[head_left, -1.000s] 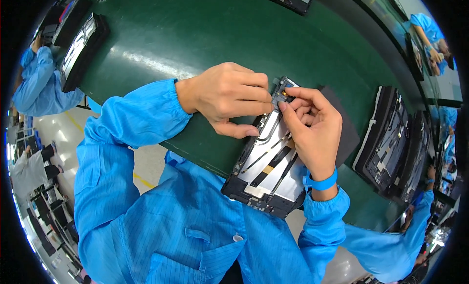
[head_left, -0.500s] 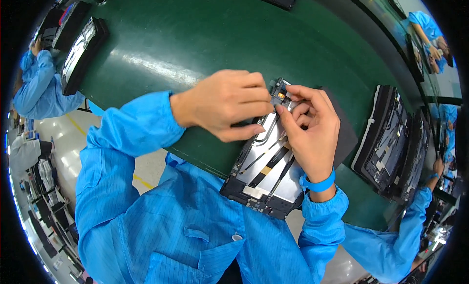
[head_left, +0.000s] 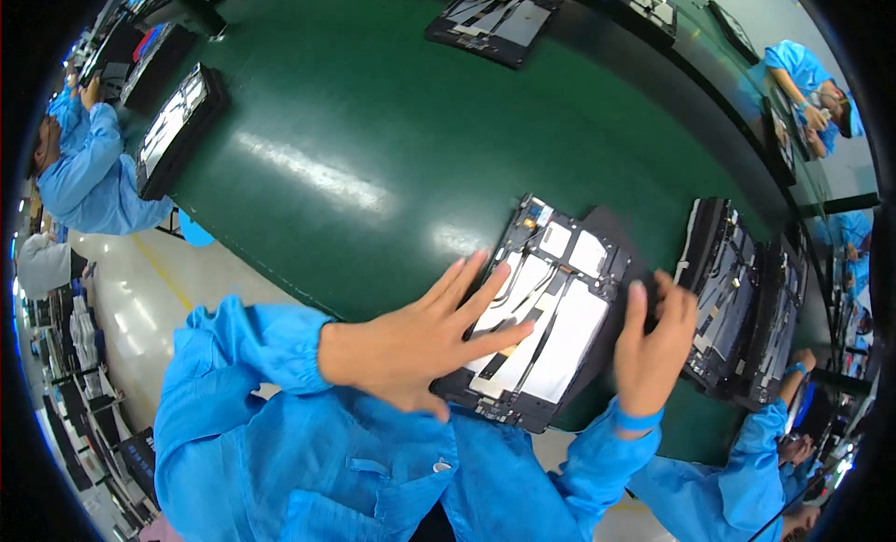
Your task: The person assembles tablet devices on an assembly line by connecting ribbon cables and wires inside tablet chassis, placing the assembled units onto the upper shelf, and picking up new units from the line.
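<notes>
An opened tablet (head_left: pixel 577 326) lies at the bench's near edge, its silver plates, black ribbon cables and small circuit boards bared. Across its left side spreads my left hand (head_left: pixel 406 348), fingers stretched out and reaching over the lower silver plate. My right hand (head_left: pixel 653 355) is just off the tablet's right edge, thumb and bent fingers apart, with nothing seen between them. Its fingertips are slightly blurred. A dark flat pad (head_left: pixel 611 227) shows from under the tablet on the right, beside my right hand.
Opened tablets in thick black holders (head_left: pixel 721 295) stand close on the right. Another opened tablet (head_left: pixel 504 24) lies at the far side of the green bench (head_left: pixel 373 104). A black stack (head_left: pixel 182 132) sits far left. Co-workers in blue are at left and right.
My hands have parted from the tablet's top corner. The left moved down and now lies spread; the right moved right and down, off the tablet. The view has shifted, showing more of the far bench.
</notes>
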`<state>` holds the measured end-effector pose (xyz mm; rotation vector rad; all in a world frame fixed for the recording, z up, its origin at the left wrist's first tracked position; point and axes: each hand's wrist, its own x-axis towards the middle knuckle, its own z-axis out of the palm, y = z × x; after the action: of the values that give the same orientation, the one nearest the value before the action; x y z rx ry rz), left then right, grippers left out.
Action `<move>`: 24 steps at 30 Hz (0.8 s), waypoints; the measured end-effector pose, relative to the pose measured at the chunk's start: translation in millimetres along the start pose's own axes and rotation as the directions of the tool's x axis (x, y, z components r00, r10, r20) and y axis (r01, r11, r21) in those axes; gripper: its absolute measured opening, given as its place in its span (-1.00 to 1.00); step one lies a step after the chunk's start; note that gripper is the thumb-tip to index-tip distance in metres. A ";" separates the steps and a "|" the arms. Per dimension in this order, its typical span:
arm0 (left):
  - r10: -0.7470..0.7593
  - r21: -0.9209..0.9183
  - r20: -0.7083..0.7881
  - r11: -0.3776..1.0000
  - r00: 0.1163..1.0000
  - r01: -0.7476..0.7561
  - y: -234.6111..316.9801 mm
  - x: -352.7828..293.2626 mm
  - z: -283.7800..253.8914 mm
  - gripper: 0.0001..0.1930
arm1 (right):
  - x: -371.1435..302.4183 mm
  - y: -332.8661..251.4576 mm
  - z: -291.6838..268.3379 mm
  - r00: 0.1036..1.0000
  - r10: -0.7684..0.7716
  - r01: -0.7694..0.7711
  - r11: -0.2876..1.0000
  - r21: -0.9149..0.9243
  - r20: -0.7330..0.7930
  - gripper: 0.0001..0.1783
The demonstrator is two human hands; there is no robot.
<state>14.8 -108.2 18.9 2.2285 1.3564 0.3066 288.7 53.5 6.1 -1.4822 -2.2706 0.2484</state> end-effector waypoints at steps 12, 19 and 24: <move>-0.018 -0.260 -0.287 0.964 0.958 -0.059 -27.7 41.9 18.8 0.37 | -42.6 -38.6 21.0 0.957 0.278 -0.258 0.684 0.683 0.083 -0.42; 0.044 0.042 -0.481 0.999 0.876 -0.028 -187.9 188.5 -30.4 0.17 | 90.6 -47.7 66.5 0.963 -0.186 0.256 0.856 0.449 -0.195 -0.34; -0.282 -0.141 -0.467 0.960 0.838 0.244 -232.6 259.7 -74.5 0.29 | 164.6 -29.8 147.4 0.959 -0.213 0.238 0.963 0.124 -0.187 -0.48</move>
<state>-71.6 228.7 -59.5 1.9357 1.8509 0.8437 142.9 201.4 -75.1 -1.1147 -2.2064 0.2039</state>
